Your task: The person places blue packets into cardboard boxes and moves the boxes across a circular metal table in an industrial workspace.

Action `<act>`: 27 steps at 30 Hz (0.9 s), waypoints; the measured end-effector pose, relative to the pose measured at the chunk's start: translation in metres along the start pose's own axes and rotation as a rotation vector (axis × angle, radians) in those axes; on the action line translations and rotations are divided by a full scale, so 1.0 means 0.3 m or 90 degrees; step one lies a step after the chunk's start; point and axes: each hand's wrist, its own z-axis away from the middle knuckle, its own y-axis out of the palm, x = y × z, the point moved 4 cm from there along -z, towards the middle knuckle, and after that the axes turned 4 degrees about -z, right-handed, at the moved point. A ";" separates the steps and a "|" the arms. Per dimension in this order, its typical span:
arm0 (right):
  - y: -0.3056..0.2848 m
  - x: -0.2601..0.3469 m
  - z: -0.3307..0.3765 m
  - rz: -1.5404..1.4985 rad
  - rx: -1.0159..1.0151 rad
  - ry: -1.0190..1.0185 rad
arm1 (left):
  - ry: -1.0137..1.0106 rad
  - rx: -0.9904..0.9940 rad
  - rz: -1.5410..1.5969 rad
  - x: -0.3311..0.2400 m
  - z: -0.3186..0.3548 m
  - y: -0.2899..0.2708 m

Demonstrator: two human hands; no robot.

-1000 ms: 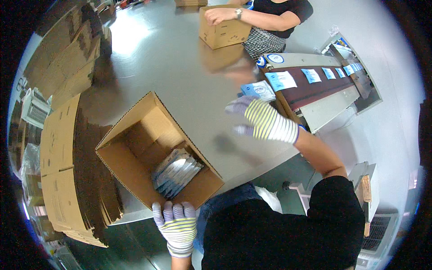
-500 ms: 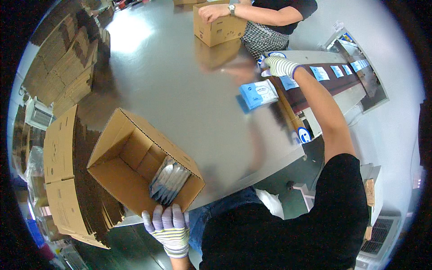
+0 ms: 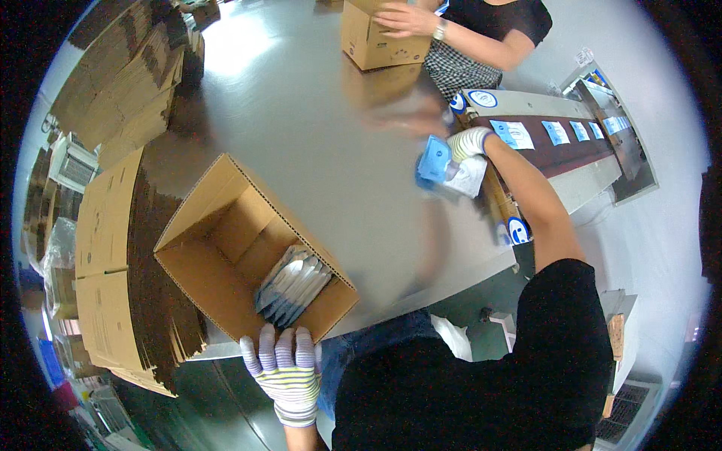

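Note:
My left hand [image 3: 284,370], in a striped knit glove, has its fingers hooked over the near rim of an open cardboard box [image 3: 197,289]. Several silvery and blue packets [image 3: 297,284] stand side by side in the box's near right part. At the table's right side, my gloved right hand [image 3: 471,143] is closed on a blue-and-white packet [image 3: 435,159], just left of the conveyor's end. Its fingertips are partly hidden, and how many packets it grips I cannot tell.
A conveyor belt [image 3: 535,137] carries several spaced packets [image 3: 556,133] at the right. Flattened cartons [image 3: 105,225] are stacked at the left. Across the metal table [image 3: 301,135], another person's hand [image 3: 406,20] rests at a second cardboard box [image 3: 368,45].
My right hand has moved from a packet on the belt's end down to the packets on the table. My left hand stays at the box rim. The other person's hand has shifted.

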 end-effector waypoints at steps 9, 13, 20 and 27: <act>0.132 0.820 0.310 0.034 -0.133 0.176 | -0.021 -0.019 0.059 0.026 0.012 0.018; 0.224 0.792 0.296 -0.227 -0.322 -0.118 | 0.006 -0.025 0.080 0.028 0.013 0.015; -0.188 1.340 0.461 -0.306 -0.467 -0.638 | 0.035 -0.019 0.064 0.006 0.031 0.013; -0.146 1.717 0.194 0.308 -0.544 -0.349 | 0.087 -0.025 0.034 -0.054 0.059 -0.019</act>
